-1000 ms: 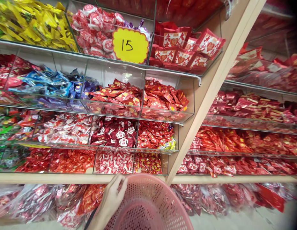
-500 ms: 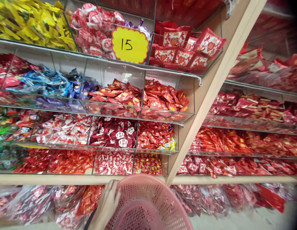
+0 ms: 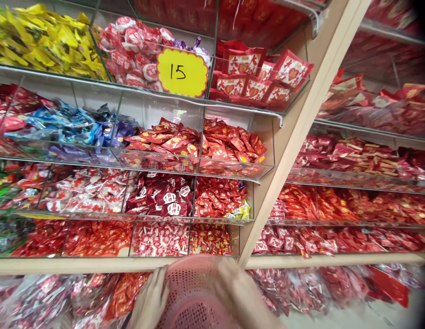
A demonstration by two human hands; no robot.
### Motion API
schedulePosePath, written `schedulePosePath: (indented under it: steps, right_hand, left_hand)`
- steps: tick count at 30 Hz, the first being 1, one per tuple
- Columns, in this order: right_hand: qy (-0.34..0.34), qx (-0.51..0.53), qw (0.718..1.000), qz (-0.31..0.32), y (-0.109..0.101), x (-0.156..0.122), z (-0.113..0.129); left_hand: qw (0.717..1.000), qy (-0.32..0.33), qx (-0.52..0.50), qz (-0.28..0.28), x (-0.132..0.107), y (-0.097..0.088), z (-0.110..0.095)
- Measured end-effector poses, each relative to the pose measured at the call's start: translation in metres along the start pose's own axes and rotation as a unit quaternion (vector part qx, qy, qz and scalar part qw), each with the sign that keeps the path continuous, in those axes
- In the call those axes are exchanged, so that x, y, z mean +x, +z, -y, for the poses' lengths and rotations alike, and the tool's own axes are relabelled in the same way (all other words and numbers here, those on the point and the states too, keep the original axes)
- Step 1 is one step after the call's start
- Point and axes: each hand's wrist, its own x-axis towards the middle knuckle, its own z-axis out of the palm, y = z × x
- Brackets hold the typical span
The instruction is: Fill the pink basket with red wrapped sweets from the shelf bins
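A pink perforated plastic basket (image 3: 190, 292) sits at the bottom middle of the view, in front of the candy shelves. My left hand (image 3: 151, 299) grips its left rim with the fingers curled over the edge. My right hand (image 3: 241, 294) lies across the basket's right side, blurred by motion, so its fingers are hard to read. Straight ahead, clear bins hold red-wrapped sweets (image 3: 229, 144) and dark red packets (image 3: 160, 198).
A yellow price tag marked 15 (image 3: 182, 72) hangs on an upper bin. Yellow, blue and green sweets fill bins at the left. A slanted wooden upright (image 3: 294, 132) divides this rack from another rack of red packets at the right. Bagged sweets lie under the lowest shelf.
My right hand has come into view over the basket's right side. The basket and left hand sit a little lower in the view, and the camera has tilted slightly.
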Motion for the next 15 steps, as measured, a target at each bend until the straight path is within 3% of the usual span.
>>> schedulePosePath:
  steps: [3,5,9,15]
  right_hand:
    - [-0.095,-0.048,0.981,-0.164,-0.049,0.064,-0.004]
    - [-0.127,-0.094,0.965,-0.211,-0.072,0.102,-0.005]
    - [-0.113,-0.173,0.958,-0.199,-0.087,0.157,-0.007]
    - [-0.074,-0.215,0.968,-0.109,-0.092,0.201,-0.012]
  left_hand:
    - [1.000,0.007,0.025,-0.017,-0.001,0.002,0.001]
    - [0.999,0.013,0.035,-0.025,0.000,0.003,0.002]
    - [0.999,0.021,0.040,-0.031,-0.001,0.002,0.001]
    - [0.998,0.021,0.054,-0.023,-0.002,0.005,0.003]
